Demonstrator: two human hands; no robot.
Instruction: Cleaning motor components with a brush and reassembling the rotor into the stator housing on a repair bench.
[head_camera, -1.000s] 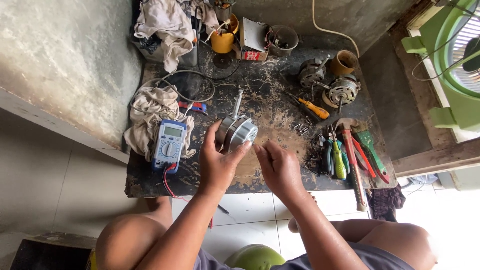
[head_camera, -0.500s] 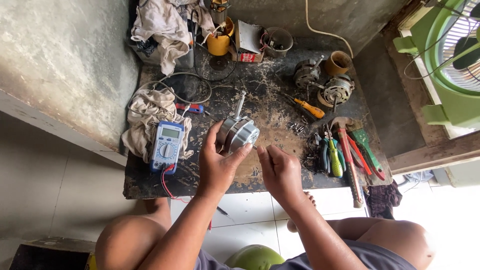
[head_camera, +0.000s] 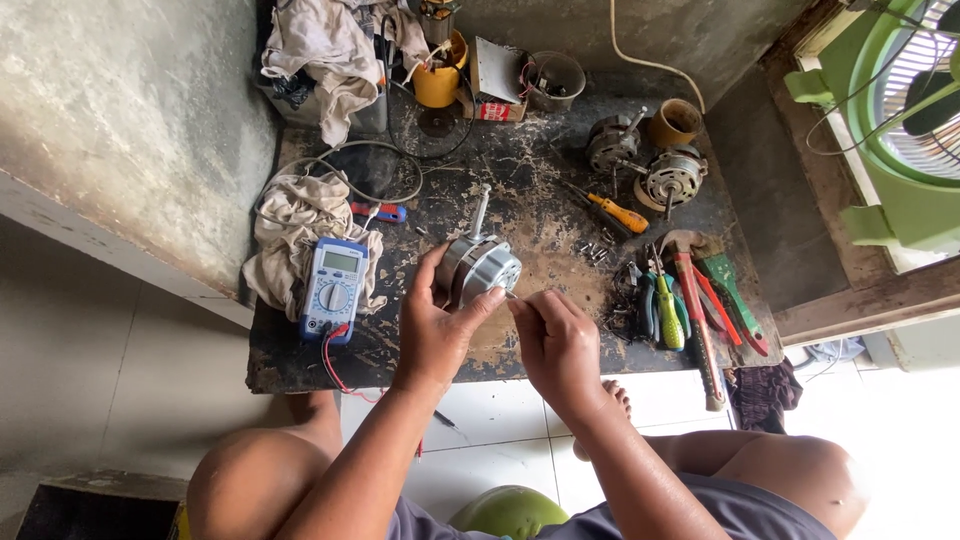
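A small silver fan motor (head_camera: 480, 268) with a shaft pointing away from the person is held just above the middle of the dark, stained tabletop (head_camera: 300, 365). It is gripped by the left hand (head_camera: 437, 330), whose fingers are wrapped round the housing from the left and below. The right hand (head_camera: 558, 340) is closed in a pinch at the motor's near-right edge, where something thin and small is held against the casing; what it is cannot be made out.

Compared with the views of a second and half a second ago, the motor is kept in the same spot and the same grip. The right hand, which was then a little apart from the casing, is now brought up against it. The work is judged to have passed from holding to fine handling at the housing edge.

To the left, a blue multimeter (head_camera: 334, 288) is laid on a pale rag (head_camera: 290, 225), with a red lead trailing off the tabletop's near edge. To the right, an orange-handled screwdriver (head_camera: 618, 212), loose screws (head_camera: 596, 250), green-handled pliers (head_camera: 660, 310) and a hammer (head_camera: 695, 310) are spread out. Further back, two more motors (head_camera: 645, 165) and a yellow cup (head_camera: 438, 82) are set down. A green fan (head_camera: 900, 120) is seen at the far right.
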